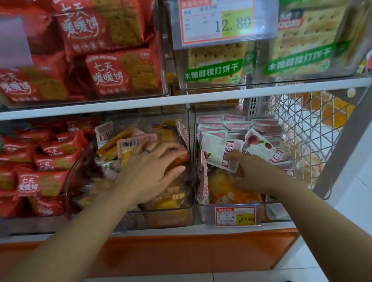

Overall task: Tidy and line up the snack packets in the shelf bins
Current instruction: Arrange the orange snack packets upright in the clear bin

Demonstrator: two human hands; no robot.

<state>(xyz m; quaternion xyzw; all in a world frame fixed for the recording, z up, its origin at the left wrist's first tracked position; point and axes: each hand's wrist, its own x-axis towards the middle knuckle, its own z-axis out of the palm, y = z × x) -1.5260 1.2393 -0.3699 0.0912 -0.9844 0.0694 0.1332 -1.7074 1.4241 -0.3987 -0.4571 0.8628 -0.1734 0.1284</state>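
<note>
I read 七天暖暖饼 on the red packets point(107, 73), far left and near left. The cracker packs point(211, 72) at far right say 木糖醇梳打饼干, and the price tag point(216, 20) over them shows 12.80. The near price tag point(234, 216) on the right shows 17.60. An orange packet point(176, 197) bears 58.

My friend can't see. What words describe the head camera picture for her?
Two hands reach into clear shelf bins of snack packets. The left hand lies flat on jumbled orange and pink packets in the middle bin; the right hand grips a white and pink packet in the right bin. Red biscuit packs sit alongside.
</note>
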